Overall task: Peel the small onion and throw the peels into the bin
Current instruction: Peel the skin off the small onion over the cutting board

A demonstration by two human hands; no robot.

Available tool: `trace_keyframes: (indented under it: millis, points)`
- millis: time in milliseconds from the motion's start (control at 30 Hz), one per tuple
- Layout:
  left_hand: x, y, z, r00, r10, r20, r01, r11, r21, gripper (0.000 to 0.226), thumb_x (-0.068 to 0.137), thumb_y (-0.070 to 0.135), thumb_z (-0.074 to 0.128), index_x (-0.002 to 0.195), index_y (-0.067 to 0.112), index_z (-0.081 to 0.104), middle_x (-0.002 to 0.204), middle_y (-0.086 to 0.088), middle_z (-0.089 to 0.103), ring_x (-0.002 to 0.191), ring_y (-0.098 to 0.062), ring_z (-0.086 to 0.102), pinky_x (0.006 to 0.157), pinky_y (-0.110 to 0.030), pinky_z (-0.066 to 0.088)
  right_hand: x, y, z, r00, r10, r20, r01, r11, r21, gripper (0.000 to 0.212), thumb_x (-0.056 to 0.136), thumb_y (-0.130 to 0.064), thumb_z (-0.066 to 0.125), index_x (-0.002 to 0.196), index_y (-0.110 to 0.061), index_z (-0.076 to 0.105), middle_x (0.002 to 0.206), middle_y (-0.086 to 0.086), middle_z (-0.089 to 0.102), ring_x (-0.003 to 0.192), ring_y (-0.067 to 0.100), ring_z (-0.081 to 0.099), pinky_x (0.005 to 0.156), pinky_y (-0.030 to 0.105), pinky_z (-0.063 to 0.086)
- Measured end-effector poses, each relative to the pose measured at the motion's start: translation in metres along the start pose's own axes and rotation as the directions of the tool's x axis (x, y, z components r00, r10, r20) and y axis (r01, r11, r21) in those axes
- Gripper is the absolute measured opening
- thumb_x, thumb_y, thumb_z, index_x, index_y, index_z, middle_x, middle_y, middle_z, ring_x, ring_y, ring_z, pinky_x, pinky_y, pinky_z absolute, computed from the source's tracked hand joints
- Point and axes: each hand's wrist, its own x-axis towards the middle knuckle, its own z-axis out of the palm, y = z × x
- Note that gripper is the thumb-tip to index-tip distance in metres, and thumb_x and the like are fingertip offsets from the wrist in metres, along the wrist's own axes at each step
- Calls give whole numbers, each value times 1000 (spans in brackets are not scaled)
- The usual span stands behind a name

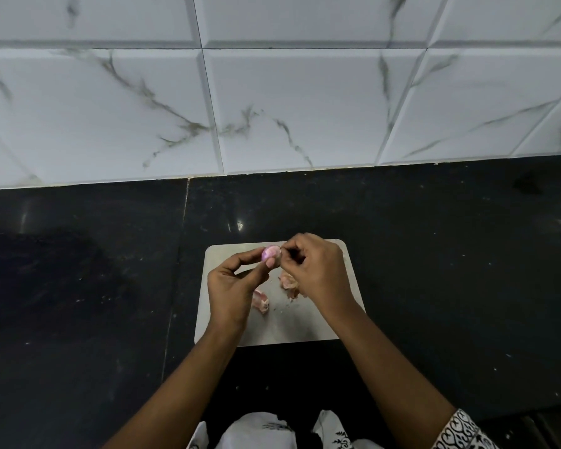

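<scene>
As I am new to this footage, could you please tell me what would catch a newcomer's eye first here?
The two hands meet over a pale cutting board low in the centre: the left hand holds a small pink onion while the right hand pinches at its end. Loose peels lie on the board beneath them, bright against the black countertop.

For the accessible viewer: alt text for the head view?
Two bare hands peel a small pink onion above a pale cutting board: the left hand holds it, the right hand pinches at its skin. Loose peels lie on the board, on a black counter below a white tiled wall.
</scene>
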Motion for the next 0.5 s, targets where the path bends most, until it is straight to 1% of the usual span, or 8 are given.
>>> trace_keyframes:
  millis: [67,133,200,267,300,367,433,500]
  points:
    - [0,0,0,1000,-4,3,4,1000,1,23,76,12,74,99,9,73,95,-3,75,91,-19,71,77,-32,58,3,3,0,1000,8,12,-9,1000,28,10,79,-17,70,81,-9,65,79,2,65,69,10,60,61,18,51]
    - [0,-1,1,1000,-22,4,22,1000,-18,24,77,12,74,100,10,73,96,-4,75,93,-20,71,79,-35,58,5,7,-1,999,44,25,-47,993,112,6,79,-13,70,80,-10,65,78,0,66,69,9,62,62,19,53]
    - [-1,0,3,1000,-27,8,27,999,-37,23,78,11,72,101,10,72,97,-4,75,93,-20,71,79,-36,58,7,10,-2,984,161,74,-174,957,233,2,82,-13,67,83,-14,67,78,-2,67,74,9,65,67,24,57]
    - [-2,0,4,1000,-20,9,21,999,-44,24,78,11,71,102,12,71,98,-4,75,93,-20,71,78,-36,58,6,9,-4,954,267,134,-297,897,327,5,84,-14,65,87,-18,66,81,-6,66,78,9,66,71,29,59]
    - [-2,0,5,1000,-15,6,15,999,-47,25,78,12,71,103,12,71,98,-4,74,92,-19,71,77,-35,59,6,9,-5,957,260,132,-290,895,340,6,85,-15,64,89,-19,66,84,-8,66,81,7,65,72,28,58]
    - [-2,1,4,1000,8,1,-8,1000,-29,29,76,16,70,105,11,70,100,-5,73,92,-19,71,76,-35,59,4,8,-7,986,116,122,-148,940,306,16,83,-22,67,99,-20,66,95,-12,62,87,-1,61,73,16,54]
    - [-1,2,2,999,39,24,-40,999,12,31,76,20,68,106,13,69,102,-8,72,92,-21,71,76,-35,59,4,8,-10,975,-45,219,-6,974,225,28,83,-24,68,110,-23,62,108,-10,55,93,-6,54,71,7,48]
    - [0,3,0,996,57,64,-60,998,35,33,77,22,66,108,14,68,105,-11,70,92,-22,70,74,-34,59,7,8,-12,942,-101,320,62,990,131,34,83,-21,67,116,-23,58,118,-5,52,96,-2,50,72,6,45]
